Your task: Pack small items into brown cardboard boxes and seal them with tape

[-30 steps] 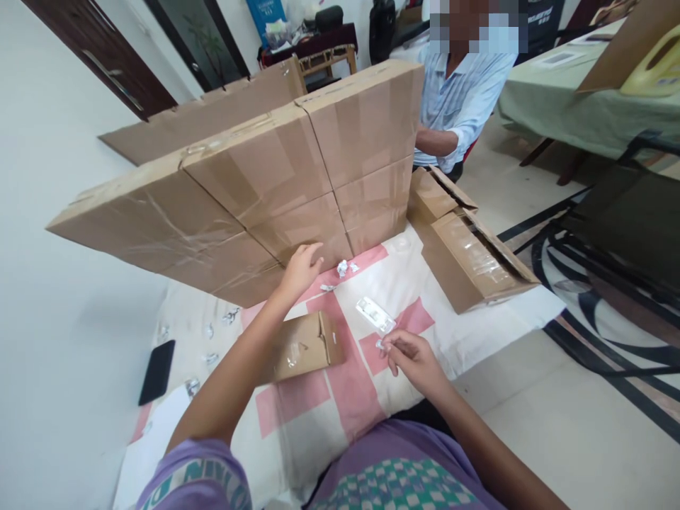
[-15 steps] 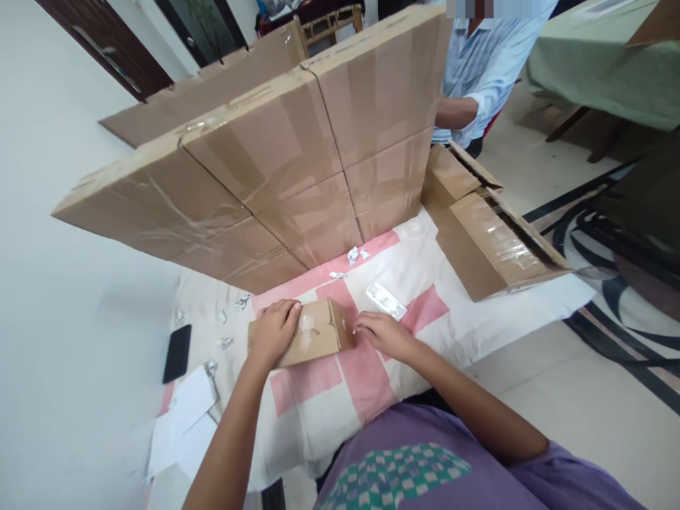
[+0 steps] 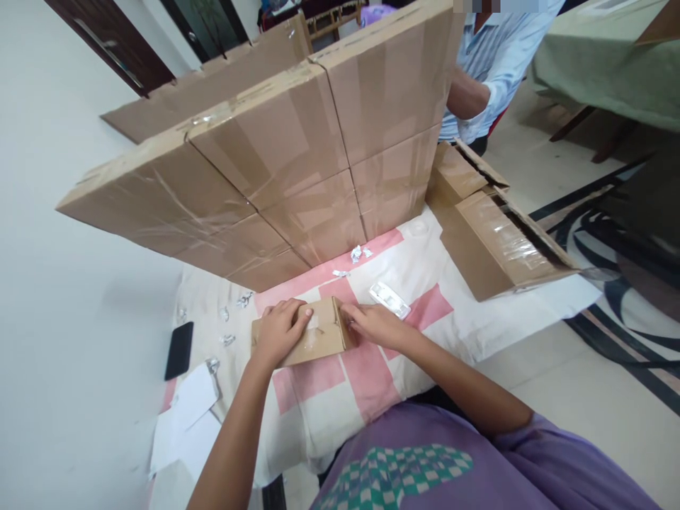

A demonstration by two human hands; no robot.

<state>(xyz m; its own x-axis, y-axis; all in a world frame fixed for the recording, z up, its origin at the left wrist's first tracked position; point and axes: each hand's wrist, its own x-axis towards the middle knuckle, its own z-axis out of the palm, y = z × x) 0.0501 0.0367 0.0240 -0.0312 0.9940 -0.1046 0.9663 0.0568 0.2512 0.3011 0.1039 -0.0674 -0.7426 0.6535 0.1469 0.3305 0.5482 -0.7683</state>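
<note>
A small flat cardboard box lies on the pink-and-white checked cloth in front of me. My left hand rests on top of its left part, fingers curled over the top edge. My right hand presses its fingertips against the box's right end flap. A small clear plastic packet lies on the cloth just beyond my right hand.
A wall of large taped cardboard boxes stands behind the cloth. An open carton lies to the right. Crumpled foil bits, a black phone and white papers lie around. A person in a light blue shirt sits behind.
My left hand came back from the big boxes onto the small box. My right hand left the packet and moved to the box's right end. The camera tilted down slightly.
</note>
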